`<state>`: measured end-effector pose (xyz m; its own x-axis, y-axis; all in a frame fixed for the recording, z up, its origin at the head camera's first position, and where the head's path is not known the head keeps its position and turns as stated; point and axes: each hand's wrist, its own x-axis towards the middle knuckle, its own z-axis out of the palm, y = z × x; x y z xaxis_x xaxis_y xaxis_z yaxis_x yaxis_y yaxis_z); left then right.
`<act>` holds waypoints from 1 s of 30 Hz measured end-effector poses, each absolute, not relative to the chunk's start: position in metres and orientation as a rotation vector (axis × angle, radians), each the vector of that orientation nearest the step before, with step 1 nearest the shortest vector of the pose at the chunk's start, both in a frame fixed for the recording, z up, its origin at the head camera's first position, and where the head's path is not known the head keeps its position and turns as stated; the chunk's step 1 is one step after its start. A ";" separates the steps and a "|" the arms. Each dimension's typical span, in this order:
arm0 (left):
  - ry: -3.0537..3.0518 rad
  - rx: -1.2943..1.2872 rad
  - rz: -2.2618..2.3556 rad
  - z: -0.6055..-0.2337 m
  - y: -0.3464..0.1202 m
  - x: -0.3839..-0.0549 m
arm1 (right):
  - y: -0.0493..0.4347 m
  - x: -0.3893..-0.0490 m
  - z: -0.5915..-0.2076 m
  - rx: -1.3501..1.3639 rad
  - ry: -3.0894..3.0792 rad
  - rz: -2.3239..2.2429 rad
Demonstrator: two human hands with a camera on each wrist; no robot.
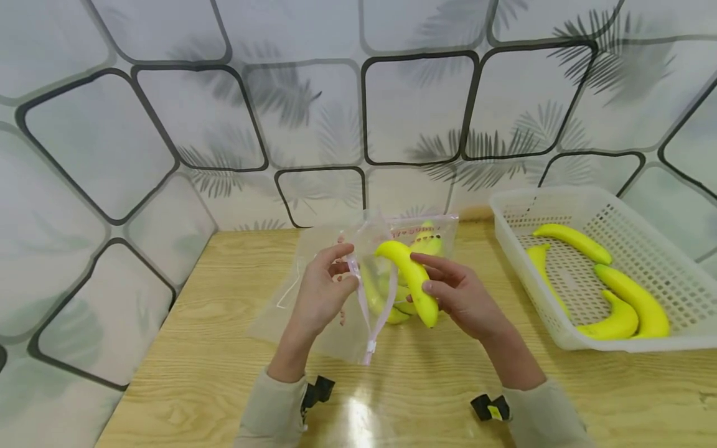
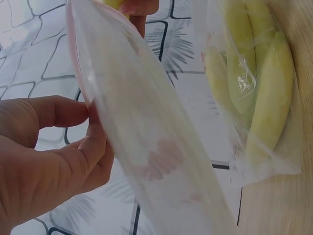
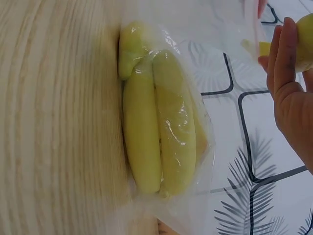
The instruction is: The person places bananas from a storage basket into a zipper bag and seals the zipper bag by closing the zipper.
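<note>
My left hand (image 1: 327, 283) pinches the pink zip edge of a clear zip bag (image 2: 142, 122), whose mouth stands parted in the head view. In my right hand (image 1: 467, 295) a yellow banana (image 1: 414, 280) is held between thumb and fingers, its upper tip at the bag's opening. Behind them a second clear bag (image 3: 200, 142) with several bananas (image 3: 142, 127) inside lies on the wooden table, against the patterned backdrop. Part of that filled bag is hidden in the head view by the held banana and the nearer bag.
At the right stands a white perforated basket (image 1: 526, 280) with several loose bananas (image 1: 633, 298) in it. A patterned backdrop (image 1: 420, 112) rises behind the wooden table (image 1: 185, 373) and along its left side.
</note>
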<state>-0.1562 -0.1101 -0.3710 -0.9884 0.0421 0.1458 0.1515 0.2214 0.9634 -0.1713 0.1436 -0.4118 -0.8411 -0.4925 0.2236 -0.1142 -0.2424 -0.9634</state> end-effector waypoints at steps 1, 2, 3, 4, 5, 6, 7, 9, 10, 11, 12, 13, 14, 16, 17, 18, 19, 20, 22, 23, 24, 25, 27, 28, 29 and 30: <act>-2.381 -0.190 -1.902 -0.371 -0.110 -0.156 | 0.142 -0.171 -0.412 -0.727 1.753 -2.174; -2.377 -0.189 -1.910 -0.371 -0.110 -0.156 | 0.141 -0.170 -0.413 -0.717 1.757 -2.168; -2.373 -0.187 -1.917 -0.370 -0.111 -0.156 | 0.139 -0.170 -0.413 -0.708 1.768 -2.158; -2.371 -0.187 -1.921 -0.370 -0.111 -0.155 | 0.138 -0.169 -0.413 -0.692 1.783 -2.145; -2.368 -0.185 -1.926 -0.370 -0.111 -0.155 | 0.137 -0.169 -0.413 -0.679 1.801 -2.131; -2.364 -0.185 -1.931 -0.370 -0.111 -0.155 | 0.135 -0.168 -0.413 -0.660 1.822 -2.114; -2.360 -0.189 -1.933 -0.369 -0.111 -0.155 | 0.134 -0.168 -0.413 -0.644 1.836 -2.099; -2.353 -0.195 -1.931 -0.369 -0.111 -0.154 | 0.132 -0.167 -0.413 -0.627 1.852 -2.079; -2.351 -0.198 -1.928 -0.369 -0.111 -0.154 | 0.131 -0.167 -0.413 -0.625 1.854 -2.074; -2.348 -0.201 -1.927 -0.369 -0.111 -0.154 | 0.130 -0.167 -0.414 -0.630 1.854 -2.072; -2.345 -0.204 -1.926 -0.369 -0.111 -0.154 | 0.129 -0.167 -0.414 -0.635 1.851 -2.073; -2.344 -0.206 -1.923 -0.369 -0.111 -0.154 | 0.127 -0.167 -0.415 -0.642 1.845 -2.077; -2.345 -0.206 -1.920 -0.369 -0.111 -0.154 | 0.126 -0.166 -0.415 -0.649 1.844 -2.078; -2.349 -0.206 -1.911 -0.369 -0.111 -0.154 | 0.124 -0.165 -0.416 -0.659 1.844 -2.078; -2.352 -0.205 -1.907 -0.369 -0.111 -0.154 | 0.123 -0.164 -0.416 -0.658 1.846 -2.079; -2.355 -0.203 -1.903 -0.368 -0.111 -0.154 | 0.121 -0.163 -0.416 -0.656 1.848 -2.080; -2.357 -0.201 -1.898 -0.368 -0.111 -0.154 | 0.120 -0.162 -0.416 -0.651 1.850 -2.080; -2.359 -0.198 -1.894 -0.368 -0.110 -0.154 | 0.119 -0.162 -0.416 -0.645 1.853 -2.082; -2.363 -0.191 -1.886 -0.368 -0.110 -0.154 | 0.116 -0.161 -0.415 -0.624 1.850 -2.096; -2.363 -0.189 -1.884 -0.368 -0.110 -0.154 | 0.115 -0.160 -0.415 -0.610 1.849 -2.106; -2.364 -0.186 -1.882 -0.368 -0.110 -0.154 | 0.114 -0.160 -0.415 -0.595 1.847 -2.116; -2.365 -0.184 -1.880 -0.368 -0.110 -0.154 | 0.113 -0.159 -0.415 -0.577 1.846 -2.127; -2.368 -0.179 -1.884 -0.368 -0.110 -0.154 | 0.111 -0.159 -0.415 -0.533 1.840 -2.152; -2.369 -0.177 -1.885 -0.368 -0.110 -0.154 | 0.110 -0.158 -0.415 -0.512 1.837 -2.162; -2.368 -0.177 -1.890 -0.368 -0.110 -0.154 | 0.109 -0.158 -0.414 -0.491 1.834 -2.172; -2.366 -0.175 -1.894 -0.368 -0.110 -0.154 | 0.108 -0.157 -0.415 -0.475 1.835 -2.177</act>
